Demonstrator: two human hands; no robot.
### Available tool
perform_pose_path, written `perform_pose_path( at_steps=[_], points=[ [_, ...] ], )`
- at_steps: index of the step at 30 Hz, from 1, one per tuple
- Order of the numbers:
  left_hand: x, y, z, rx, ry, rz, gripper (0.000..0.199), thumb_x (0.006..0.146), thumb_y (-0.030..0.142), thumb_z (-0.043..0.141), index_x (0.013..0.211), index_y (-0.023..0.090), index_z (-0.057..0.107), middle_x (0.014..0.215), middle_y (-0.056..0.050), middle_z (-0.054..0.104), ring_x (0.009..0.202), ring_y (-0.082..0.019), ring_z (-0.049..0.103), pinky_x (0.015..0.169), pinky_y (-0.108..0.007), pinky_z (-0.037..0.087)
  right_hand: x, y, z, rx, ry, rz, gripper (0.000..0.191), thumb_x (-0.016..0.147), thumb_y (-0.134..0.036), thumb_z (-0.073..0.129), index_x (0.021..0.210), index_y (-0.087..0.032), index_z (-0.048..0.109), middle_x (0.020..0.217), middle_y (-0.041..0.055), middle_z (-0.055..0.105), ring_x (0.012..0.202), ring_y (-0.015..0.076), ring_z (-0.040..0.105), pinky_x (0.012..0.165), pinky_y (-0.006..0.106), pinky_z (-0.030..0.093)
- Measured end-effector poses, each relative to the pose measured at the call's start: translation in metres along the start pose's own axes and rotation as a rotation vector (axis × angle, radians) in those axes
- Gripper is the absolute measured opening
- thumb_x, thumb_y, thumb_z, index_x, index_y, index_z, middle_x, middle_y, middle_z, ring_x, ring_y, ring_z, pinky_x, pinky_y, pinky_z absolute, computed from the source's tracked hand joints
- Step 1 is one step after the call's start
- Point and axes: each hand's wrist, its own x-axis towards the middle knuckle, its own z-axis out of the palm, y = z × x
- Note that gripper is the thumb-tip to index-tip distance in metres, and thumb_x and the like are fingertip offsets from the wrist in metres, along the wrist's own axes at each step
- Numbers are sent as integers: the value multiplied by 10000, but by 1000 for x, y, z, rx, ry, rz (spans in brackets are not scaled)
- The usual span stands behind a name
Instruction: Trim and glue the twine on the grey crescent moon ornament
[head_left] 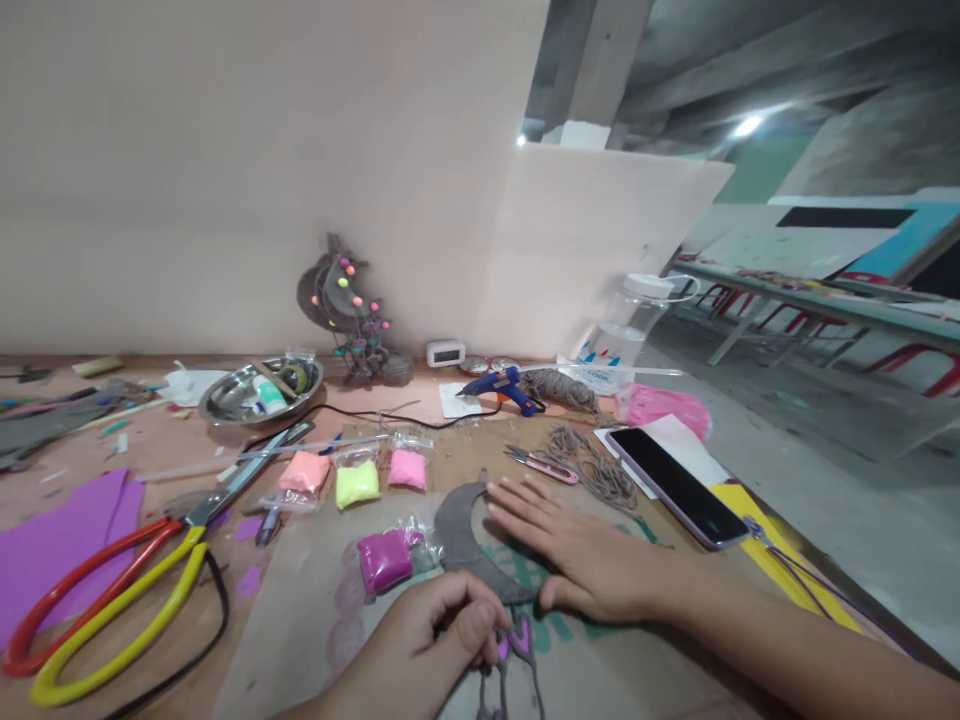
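A grey felt crescent moon (469, 540) lies flat on the work surface, with grey yarn strands bearing purple hearts (520, 636) hanging from its lower end. My left hand (435, 635) is closed, its thumb and fingers curled together beside the strands; what they pinch, if anything, is hidden. Stretched out flat, my right hand (574, 545) rests at the moon's inner curve, fingertips near its upper tip and thumb by the lower end. Just left of the moon is a bag of magenta clay (386, 560).
Large red-and-yellow-handled scissors (191, 545) lie left. Behind are small clay bags (357, 484), thread snips (541, 465), a blue glue gun (499, 388) with its cord, and a steel bowl (225, 405). A phone (679, 487) and a water bottle (626, 325) stand right. A decorated moon (341, 300) leans against the wall.
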Motion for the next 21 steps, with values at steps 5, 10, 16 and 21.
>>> perform_pose_path(
  at_steps=[5,10,16,21],
  points=[
    [-1,-3,1,45,26,20,397,898,470,410,868,127,608,729,-47,621,697,-137,547,649,-227,404,27,-19,1,49,-1,-146,720,883,-541,401,1460,-231,103,1525,67,94,1401,241,34,1134,486,24],
    [-1,-2,0,12,28,-7,400,892,478,420,878,122,602,727,-44,602,701,-138,543,656,-232,400,45,6,-3,-14,59,-81,705,886,-547,390,1458,-218,143,1526,88,88,1399,261,31,1124,502,0],
    [-4,2,0,-1,20,-48,377,882,472,445,872,132,606,724,-31,582,716,-139,529,659,-231,391,6,19,1,405,401,136,649,926,-542,234,1465,-227,55,1512,114,180,1381,226,190,1103,472,206],
    [-5,3,-1,53,35,-61,343,888,451,445,857,150,606,727,-21,577,722,-138,521,666,-232,385,-15,14,-6,438,550,337,424,892,-448,454,1252,-228,498,1254,110,543,1142,229,518,963,424,411]
  ],
)
